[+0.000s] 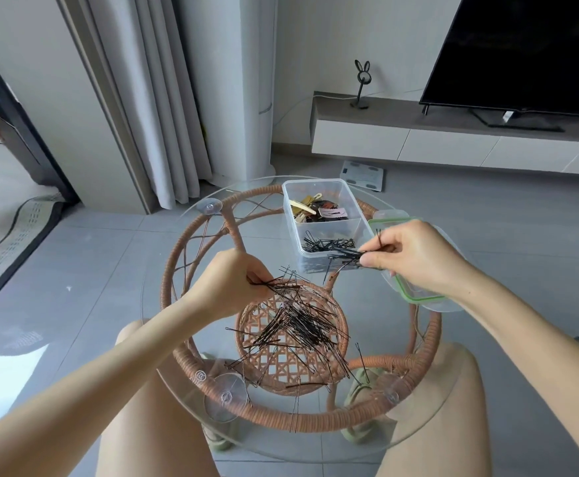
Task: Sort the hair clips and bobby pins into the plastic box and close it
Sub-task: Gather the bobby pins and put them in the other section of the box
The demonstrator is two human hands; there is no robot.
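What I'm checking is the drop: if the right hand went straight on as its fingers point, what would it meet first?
Probably the plastic box, at its near compartment with bobby pins; depth of the right hand is unclear.

No word, number or brand can be read anywhere in view. A small etched mark [200, 376] of curved rings sits at the near left of the glass worktop [281, 445], and the tiny characters beneath it are too small to read. A white tag [508, 115] under the television [522, 53] at far right is blurred.
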